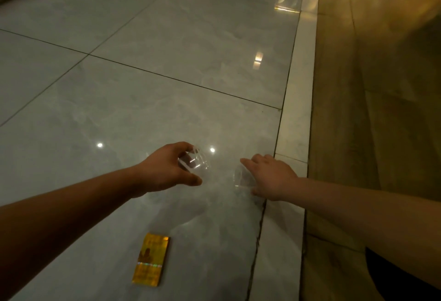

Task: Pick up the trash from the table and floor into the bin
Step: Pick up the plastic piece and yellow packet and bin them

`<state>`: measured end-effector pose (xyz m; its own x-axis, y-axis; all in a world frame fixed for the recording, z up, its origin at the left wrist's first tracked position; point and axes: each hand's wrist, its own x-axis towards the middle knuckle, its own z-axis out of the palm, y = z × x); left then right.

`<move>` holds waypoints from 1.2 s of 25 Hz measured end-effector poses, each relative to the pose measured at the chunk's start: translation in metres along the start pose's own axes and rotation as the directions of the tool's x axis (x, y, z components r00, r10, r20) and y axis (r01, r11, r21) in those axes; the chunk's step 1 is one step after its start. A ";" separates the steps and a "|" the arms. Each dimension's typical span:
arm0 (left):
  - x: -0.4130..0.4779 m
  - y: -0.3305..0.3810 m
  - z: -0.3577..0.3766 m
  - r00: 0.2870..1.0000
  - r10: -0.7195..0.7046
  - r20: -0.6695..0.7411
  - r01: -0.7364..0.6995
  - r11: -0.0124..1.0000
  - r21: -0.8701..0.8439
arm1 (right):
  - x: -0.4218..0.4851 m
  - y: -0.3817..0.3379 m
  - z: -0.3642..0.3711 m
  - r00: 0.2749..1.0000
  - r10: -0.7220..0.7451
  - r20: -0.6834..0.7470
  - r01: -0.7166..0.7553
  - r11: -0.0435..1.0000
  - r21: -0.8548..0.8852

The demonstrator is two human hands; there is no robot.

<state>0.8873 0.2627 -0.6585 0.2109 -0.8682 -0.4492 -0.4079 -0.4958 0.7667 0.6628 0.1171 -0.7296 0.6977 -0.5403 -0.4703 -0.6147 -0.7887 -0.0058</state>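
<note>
A glossy grey tiled floor (148, 81) fills most of the view, edged on the right by a pale stone strip (296, 119) and a brown wood-look surface beyond it, blurred at the top corner. The left hand (167, 169) is closed around a clear plastic cup (196, 161), held just above the tiles; the cup is so transparent that only its rim and glints show. Just right of it, the right hand (272, 176) is wrapped over a second clear cup (242, 177) lying on its side, fingers hiding most of it; whether it is lifted off the floor is unclear. Nearer the camera than the left-hand cup, a gold foil packet (151, 259) lies flat on the floor, its print unreadable.
</note>
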 end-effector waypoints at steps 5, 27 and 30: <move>-0.009 -0.005 -0.007 1.000 -0.018 0.000 0.018 1.000 0.014 | -0.001 -0.013 -0.012 0.999 0.039 -0.023 -0.033 0.977 0.209; -0.008 0.012 -0.029 0.980 0.013 -0.199 -0.058 0.974 -0.220 | -0.006 -0.070 -0.102 0.995 0.008 -0.098 0.098 -0.050 0.994; -0.010 0.016 -0.027 0.983 0.048 -0.179 -0.083 0.978 -0.192 | -0.006 -0.080 -0.103 0.991 0.004 -0.133 0.133 0.036 0.991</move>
<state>0.9025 0.2623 -0.6292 0.3468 -0.8807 -0.3227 -0.2453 -0.4173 0.8750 0.7452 0.1530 -0.6354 0.7381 -0.5775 -0.3489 -0.2936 0.1906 -0.9367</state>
